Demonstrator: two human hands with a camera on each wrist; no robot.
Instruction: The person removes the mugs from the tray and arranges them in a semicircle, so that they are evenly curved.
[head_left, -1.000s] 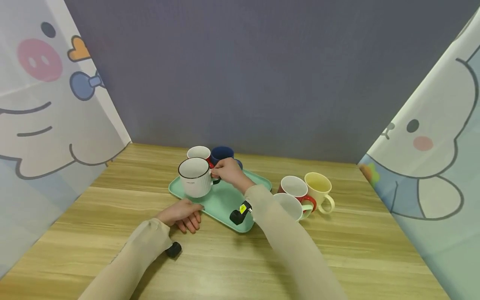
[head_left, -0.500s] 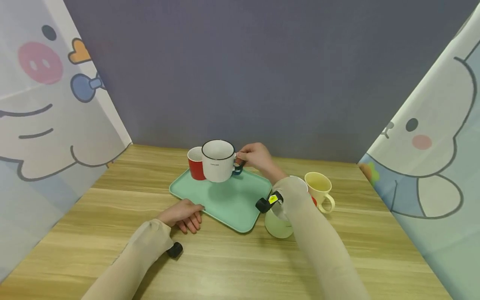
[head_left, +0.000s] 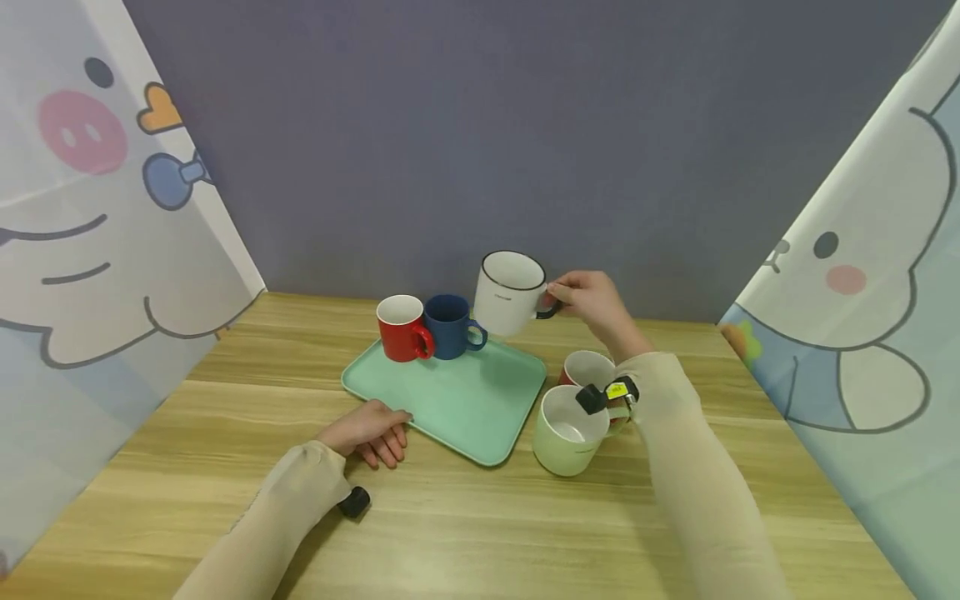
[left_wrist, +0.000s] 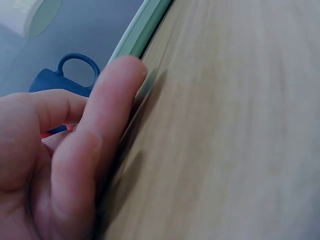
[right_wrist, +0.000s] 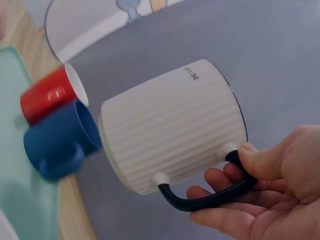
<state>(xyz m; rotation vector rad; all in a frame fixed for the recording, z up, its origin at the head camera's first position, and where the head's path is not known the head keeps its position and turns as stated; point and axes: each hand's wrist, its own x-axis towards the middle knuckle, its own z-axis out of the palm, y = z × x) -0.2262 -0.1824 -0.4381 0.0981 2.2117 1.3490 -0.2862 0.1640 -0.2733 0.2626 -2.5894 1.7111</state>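
Note:
A white ribbed mug (head_left: pixel 507 300) with a dark rim and dark handle is up in the air behind the right part of the green tray (head_left: pixel 480 408). My right hand (head_left: pixel 596 304) grips it by the handle, thumb on the handle's top as the right wrist view shows. On the tray's far side a red mug (head_left: pixel 399 337) and a blue mug (head_left: pixel 447 333) stand side by side, upright. My left hand (head_left: pixel 369 431) lies at the tray's near left edge, its thumb touching the rim and its other fingers loosely bent over the wooden table.
Right of the tray stands a pale green mug (head_left: pixel 567 446). Behind it is another red mug (head_left: pixel 585 367), partly hidden by the right wrist. A grey panel (head_left: pixel 465 150) closes off the back, with cartoon-printed cloths at both sides.
My right hand has carried the white mug from over the tray's left part to the right and back, uncovering the red and blue mugs. My left hand stays at the tray's edge.

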